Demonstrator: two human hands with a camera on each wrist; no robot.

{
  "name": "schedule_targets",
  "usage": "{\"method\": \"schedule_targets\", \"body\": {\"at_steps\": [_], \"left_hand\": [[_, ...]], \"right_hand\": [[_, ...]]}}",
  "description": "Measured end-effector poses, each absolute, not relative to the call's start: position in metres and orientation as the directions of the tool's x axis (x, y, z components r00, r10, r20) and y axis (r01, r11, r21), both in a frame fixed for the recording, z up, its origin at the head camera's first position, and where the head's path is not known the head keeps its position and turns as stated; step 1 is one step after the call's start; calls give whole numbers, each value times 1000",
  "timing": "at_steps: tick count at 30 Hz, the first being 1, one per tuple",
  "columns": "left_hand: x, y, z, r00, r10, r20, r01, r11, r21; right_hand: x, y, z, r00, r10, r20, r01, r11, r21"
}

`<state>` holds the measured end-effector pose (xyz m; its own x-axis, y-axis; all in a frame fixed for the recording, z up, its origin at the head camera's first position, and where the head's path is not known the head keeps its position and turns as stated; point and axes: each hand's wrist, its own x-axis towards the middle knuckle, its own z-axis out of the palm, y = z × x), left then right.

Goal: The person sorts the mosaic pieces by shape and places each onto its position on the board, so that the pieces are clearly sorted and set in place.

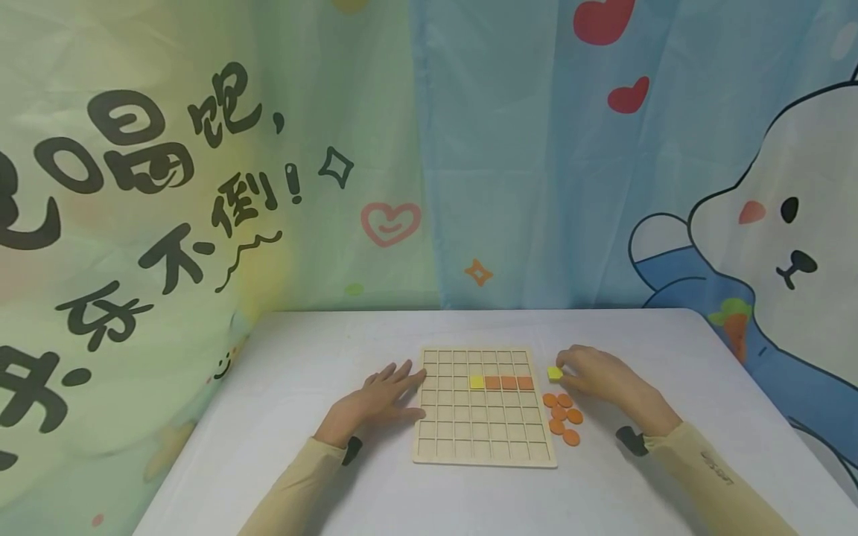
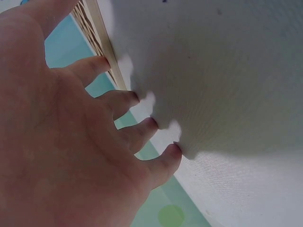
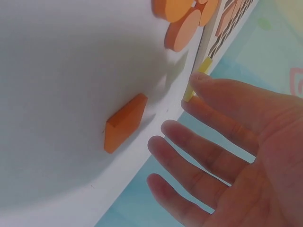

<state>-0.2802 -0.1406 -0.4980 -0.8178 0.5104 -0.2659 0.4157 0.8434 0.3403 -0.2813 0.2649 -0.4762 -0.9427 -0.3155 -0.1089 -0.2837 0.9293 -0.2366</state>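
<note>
Pinching a yellow tile [image 1: 553, 374] between thumb and forefinger of my right hand [image 1: 596, 371], which sits between 2 and 3 o'clock from the centre of a pale gridded board [image 1: 482, 432]. The tile is just beside the board's edge, at 2 o'clock. Other three fingers of that hand extended, apart from one another. My left hand [image 1: 375, 400] at 9 o'clock, fingers spread, holding nothing; thumb and forefinger tips at the board's edge. Hands well apart, board between them. Third grid row from the far side: a yellow square [image 1: 477, 383], then orange squares [image 1: 509, 383] running towards 3 o'clock, up to the rim. Six orange discs [image 1: 559, 412] cluster off the board at 3 o'clock. Right wrist view: a loose orange piece [image 3: 125, 124] lies near my fingers on the white worktop [image 1: 469, 506]. Printed curtain [image 1: 496, 171] behind, at 12 o'clock.
</note>
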Motion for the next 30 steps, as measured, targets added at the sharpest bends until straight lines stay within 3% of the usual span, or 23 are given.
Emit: {"method": "schedule_targets", "body": {"at_steps": [30], "left_hand": [[-281,-140,-500,-827,492,-273,400,855,329]], "right_hand": [[-287,244,-473,-942,-301,-147,-258,931,-259]]}}
